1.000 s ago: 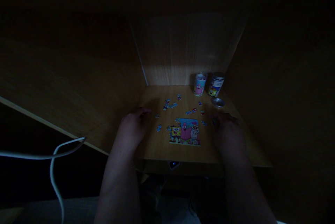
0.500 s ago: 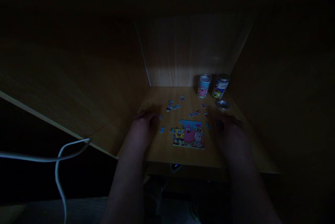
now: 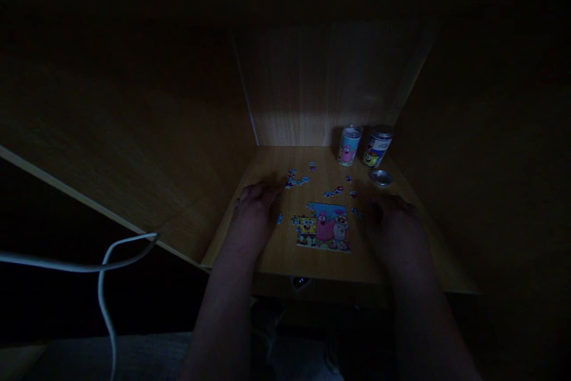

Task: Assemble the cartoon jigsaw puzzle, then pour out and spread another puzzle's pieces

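Left hand (image 3: 255,207): curled near the left edge; we cannot tell its grip.
Right hand (image 3: 398,225): curled, grip likewise unclear.
Puzzle (image 3: 325,230): near the table (image 3: 285,265)'s front edge.

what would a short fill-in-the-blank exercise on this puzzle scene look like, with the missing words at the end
1. The partly assembled puzzle lies ____ the left hand and the right hand.
2. The large middle figure on it is ____ in colour.
3. The number of cans standing near the back wall is ____.
4. The hand nearer the round metal lid is the ____ one.

Missing words: between; pink; two; right.
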A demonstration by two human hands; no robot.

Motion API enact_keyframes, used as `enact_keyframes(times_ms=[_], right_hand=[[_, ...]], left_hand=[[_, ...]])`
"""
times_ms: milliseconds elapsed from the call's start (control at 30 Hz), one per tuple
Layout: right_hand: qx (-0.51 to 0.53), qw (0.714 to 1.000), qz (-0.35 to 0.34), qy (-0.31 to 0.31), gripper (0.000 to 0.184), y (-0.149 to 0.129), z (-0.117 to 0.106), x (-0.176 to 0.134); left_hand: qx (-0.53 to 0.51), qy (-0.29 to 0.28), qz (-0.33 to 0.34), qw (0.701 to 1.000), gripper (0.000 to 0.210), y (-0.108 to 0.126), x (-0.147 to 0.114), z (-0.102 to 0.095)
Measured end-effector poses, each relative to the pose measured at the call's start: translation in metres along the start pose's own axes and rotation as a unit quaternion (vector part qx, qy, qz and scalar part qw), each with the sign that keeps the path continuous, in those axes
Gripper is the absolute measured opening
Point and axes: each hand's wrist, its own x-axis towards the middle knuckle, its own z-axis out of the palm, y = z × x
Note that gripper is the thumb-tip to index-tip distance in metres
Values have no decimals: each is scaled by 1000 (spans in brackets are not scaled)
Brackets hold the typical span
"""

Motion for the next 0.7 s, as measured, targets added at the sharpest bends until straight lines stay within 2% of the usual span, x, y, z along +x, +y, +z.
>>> enact_keyframes(times_ms=[200, 433, 700], right_hand=[[-4, 1000, -3, -3, 22, -4, -3, 1], [-13, 1000, 6, -14, 24, -5, -4, 1], [-17, 1000, 14, -17, 24, -4, -2, 2]], left_hand=[[-11, -21, 20, 1000, 57, 2, 1, 3], [17, -6, -44, 999, 56, -6, 4, 2], [16, -16, -43, 999, 46, -8, 5, 0]])
